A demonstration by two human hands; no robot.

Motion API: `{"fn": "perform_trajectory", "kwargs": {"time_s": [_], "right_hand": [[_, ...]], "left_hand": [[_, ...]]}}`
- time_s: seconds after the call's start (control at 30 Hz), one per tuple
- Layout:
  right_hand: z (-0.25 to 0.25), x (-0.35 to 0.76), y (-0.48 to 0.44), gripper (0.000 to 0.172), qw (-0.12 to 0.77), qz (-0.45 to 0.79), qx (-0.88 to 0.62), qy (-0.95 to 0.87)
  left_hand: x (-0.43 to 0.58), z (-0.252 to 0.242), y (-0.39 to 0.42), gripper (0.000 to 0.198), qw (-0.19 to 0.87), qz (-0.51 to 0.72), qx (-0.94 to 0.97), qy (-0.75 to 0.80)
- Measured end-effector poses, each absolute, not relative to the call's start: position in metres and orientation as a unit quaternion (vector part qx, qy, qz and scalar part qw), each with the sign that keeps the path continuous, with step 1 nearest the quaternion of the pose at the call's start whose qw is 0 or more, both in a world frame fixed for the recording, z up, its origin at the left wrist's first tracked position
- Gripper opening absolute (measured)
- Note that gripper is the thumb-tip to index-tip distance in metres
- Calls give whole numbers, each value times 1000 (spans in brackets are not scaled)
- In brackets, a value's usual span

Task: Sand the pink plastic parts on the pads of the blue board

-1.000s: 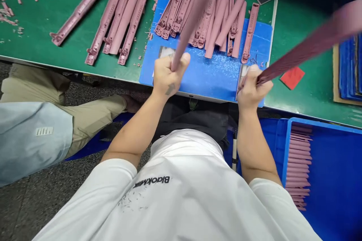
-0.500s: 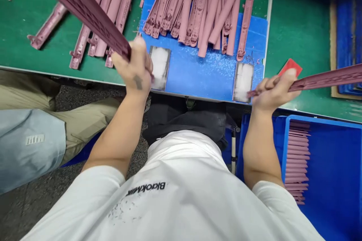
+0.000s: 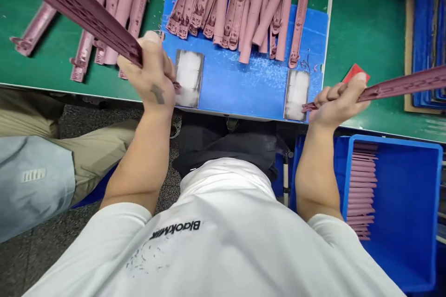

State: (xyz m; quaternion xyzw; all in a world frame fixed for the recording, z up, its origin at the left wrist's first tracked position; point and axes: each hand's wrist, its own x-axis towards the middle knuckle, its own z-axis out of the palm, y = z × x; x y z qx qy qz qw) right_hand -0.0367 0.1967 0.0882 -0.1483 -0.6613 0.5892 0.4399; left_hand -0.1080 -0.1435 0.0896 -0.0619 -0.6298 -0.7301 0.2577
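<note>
Over the last second both hands swing outward from over the white pads, and the two strips they carry tip away from each other. In the head view, the left hand [image 3: 151,72] is clamped round the left strip [image 3: 78,7], whose long axis runs from the fist up and out to the far left. The right hand [image 3: 337,102] is clamped round the right strip [image 3: 406,84], which reaches out to its right, rising slightly.

Each strip's near end pokes from its fist toward the pad on the inner side: the left pad [image 3: 189,76] lies just right of the left hand, the right pad [image 3: 297,95] just left of the right hand. Each hand is the nearer one to its own pad; whether either end touches, I cannot tell.

Counted: two held strips, two pads, one blue board [image 3: 240,88] between the hands, one red square [image 3: 356,72] just behind the right hand. Beyond the left hand, five loose strips [image 3: 36,25] lie on the table [image 3: 376,23]. Beyond and between the hands, the heap of strips [image 3: 249,14] overlaps too much to count, with one strip [image 3: 299,25] apart at its right. Below the right hand stands one blue bin [image 3: 400,140]; its row of strips [image 3: 362,192] is too tight to count.
</note>
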Motion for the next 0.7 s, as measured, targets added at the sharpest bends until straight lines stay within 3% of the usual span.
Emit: {"fn": "perform_trajectory", "kwargs": {"time_s": [0.3,0.47,0.7], "right_hand": [[86,-38,201,59,422,594,-138,-672],[91,-40,200,51,457,634,-128,-611],[92,-36,194,54,454,609,-156,-632]], "left_hand": [[-109,86,-145,71,263,-753,-18,-602],[-113,87,-144,79,281,-752,-48,-594],[-113,83,-147,81,286,-751,-69,-591]]}}
